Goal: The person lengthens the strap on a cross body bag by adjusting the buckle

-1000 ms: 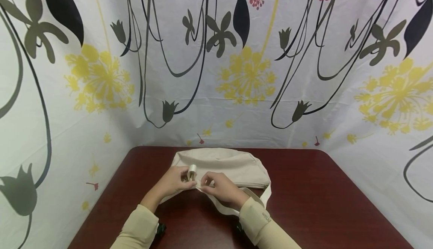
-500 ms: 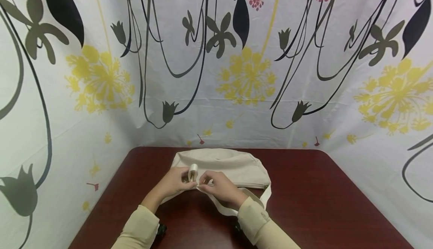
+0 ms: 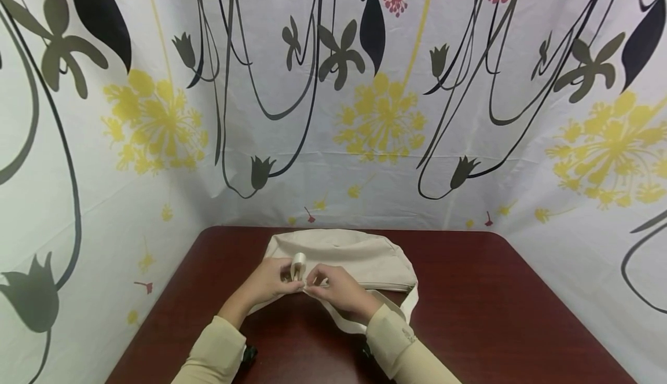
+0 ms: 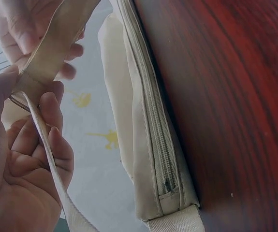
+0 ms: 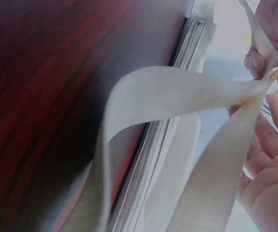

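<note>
A cream shoulder bag (image 3: 346,251) lies on the table, its zipper (image 4: 153,111) facing the near side. Above its left part, my left hand (image 3: 270,278) pinches the bag's strap (image 4: 56,38) beside a thin metal buckle (image 4: 19,102). One length of strap curls up in a small loop (image 3: 298,261) there. Close to those fingertips, my right hand (image 3: 341,289) pinches the strap, thumb and index finger bent together. In the right wrist view, strap lengths (image 5: 168,92) converge at both hands. Fingers partly hide the buckle, so how the strap passes through it cannot be seen.
The dark red-brown table (image 3: 484,303) extends to both sides of the bag. A white cloth with printed flowers (image 3: 385,117) hangs behind and along the sides. More strap (image 3: 341,320) droops below my right hand and joins the bag's right end.
My right hand has shifted slightly left, so its fingertips are closer to the left hand's. The small strap loop has moved a little to the right. The bag stays in place.
</note>
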The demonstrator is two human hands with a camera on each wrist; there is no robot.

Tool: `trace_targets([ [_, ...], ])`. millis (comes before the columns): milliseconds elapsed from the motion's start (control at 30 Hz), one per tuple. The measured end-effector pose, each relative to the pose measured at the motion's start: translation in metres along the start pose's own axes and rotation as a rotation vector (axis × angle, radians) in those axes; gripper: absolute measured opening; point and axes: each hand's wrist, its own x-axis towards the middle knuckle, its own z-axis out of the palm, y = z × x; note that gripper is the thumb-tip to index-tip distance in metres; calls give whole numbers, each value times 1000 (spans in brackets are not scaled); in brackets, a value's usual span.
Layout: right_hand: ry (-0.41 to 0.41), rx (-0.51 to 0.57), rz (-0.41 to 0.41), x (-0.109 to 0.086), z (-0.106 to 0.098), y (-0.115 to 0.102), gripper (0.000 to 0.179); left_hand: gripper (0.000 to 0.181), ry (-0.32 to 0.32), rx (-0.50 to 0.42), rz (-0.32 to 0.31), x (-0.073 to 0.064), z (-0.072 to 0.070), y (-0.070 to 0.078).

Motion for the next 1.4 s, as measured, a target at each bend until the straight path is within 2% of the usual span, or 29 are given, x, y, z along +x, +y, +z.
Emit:
trace_targets([
  [167,-36,-18,40,-3,0,5,11,19,-3,9,-4,0,-1,2],
  [500,-34,-27,36,-5,0,7,12,18,-2,4,0,0,0,1],
  [1400,67,-22,-26,3,4,-5,9,19,0,-20,-2,-1,1,-1],
])
